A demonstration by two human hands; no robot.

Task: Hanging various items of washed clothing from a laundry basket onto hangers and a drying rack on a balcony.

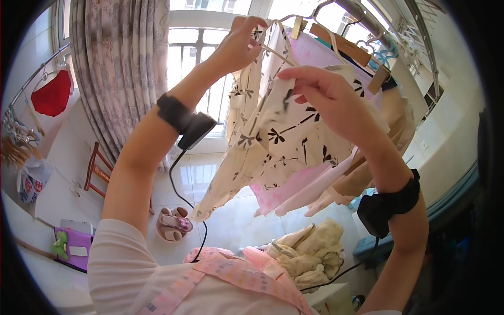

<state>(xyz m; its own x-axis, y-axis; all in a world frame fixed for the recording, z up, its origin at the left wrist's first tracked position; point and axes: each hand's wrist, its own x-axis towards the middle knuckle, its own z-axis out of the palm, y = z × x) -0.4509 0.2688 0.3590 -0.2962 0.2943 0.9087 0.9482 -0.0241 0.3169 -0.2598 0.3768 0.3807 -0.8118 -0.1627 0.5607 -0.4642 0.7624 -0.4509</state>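
A cream garment with a black bow print hangs from a clothes hanger in front of me. My left hand is raised at the top, its fingers closed on the garment's upper edge beside the hanger. Lower and to the right, my right hand pinches the edge of the same cloth between thumb and fingers. Behind it hang a pink garment and a tan garment, with clip hangers near the rail.
A heap of cream cloth lies low in front of me. Shoes fill a round pink container on the tiled floor. A patterned curtain and wooden chair stand left. Red briefs hang at far left. Cables run from both armbands.
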